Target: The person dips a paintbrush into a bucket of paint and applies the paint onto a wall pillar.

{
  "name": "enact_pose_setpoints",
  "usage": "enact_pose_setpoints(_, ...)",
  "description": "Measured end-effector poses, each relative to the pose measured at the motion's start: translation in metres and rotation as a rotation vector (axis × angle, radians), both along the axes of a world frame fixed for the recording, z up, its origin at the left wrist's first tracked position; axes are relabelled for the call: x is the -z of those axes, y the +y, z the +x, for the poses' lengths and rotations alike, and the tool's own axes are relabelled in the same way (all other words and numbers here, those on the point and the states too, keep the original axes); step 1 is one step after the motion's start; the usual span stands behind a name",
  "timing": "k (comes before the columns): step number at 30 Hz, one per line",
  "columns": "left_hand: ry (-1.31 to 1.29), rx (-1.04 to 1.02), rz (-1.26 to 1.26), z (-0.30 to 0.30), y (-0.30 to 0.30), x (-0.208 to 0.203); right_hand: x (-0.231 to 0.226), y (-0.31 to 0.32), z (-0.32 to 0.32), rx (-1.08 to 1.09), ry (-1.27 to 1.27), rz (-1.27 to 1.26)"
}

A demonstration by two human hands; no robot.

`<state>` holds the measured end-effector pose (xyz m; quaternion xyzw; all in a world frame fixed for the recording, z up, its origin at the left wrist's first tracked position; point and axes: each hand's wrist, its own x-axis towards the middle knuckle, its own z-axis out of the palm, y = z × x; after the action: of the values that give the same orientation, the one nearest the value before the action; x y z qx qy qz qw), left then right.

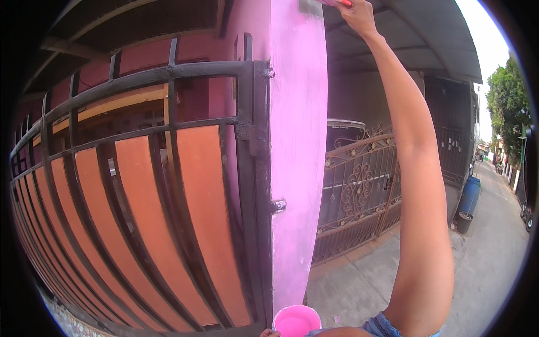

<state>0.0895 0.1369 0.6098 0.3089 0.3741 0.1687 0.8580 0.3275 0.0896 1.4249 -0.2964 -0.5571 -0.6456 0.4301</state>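
A pillar [297, 140] stands in front of me, coated in pink paint with streaks and lighter patches. High up on it is a greyish patch [310, 8]. My right arm is stretched upward, and my right hand [360, 18] is closed round the orange-red handle of a paintbrush [345, 3] beside that patch; the brush's head is largely cut off by the top edge. Low down, my left hand [270, 333] grips the edge of a small bucket [296, 306] of bright pink paint. Only a few of its fingers show.
A black metal gate [210, 67] with orange panels [205, 208] adjoins the pillar's left side, its metal hinges [277, 206] close to the paint. Right of the pillar are an ornate brown gate [359, 185], a blue barrel [469, 194], a dark pot [464, 222] and a street [494, 224].
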Motion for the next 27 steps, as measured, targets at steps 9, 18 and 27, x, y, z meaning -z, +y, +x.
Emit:
enact_pose_setpoints(9, 0.006, 0.023, -0.001, -0.003, 0.008, 0.004, 0.056, 0.002, 0.032, 0.278, 0.000, -0.338)
enact_pose_setpoints(18, 0.013, 0.073, 0.004, 0.010, 0.012, -0.001, -0.028, -0.002, 0.041, 0.105, -0.058, 0.099)
enact_pose_setpoints(27, 0.009, 0.077, 0.004, 0.008, 0.014, 0.002, 0.111, 0.012, 0.044, 0.131, 0.093, -0.274)
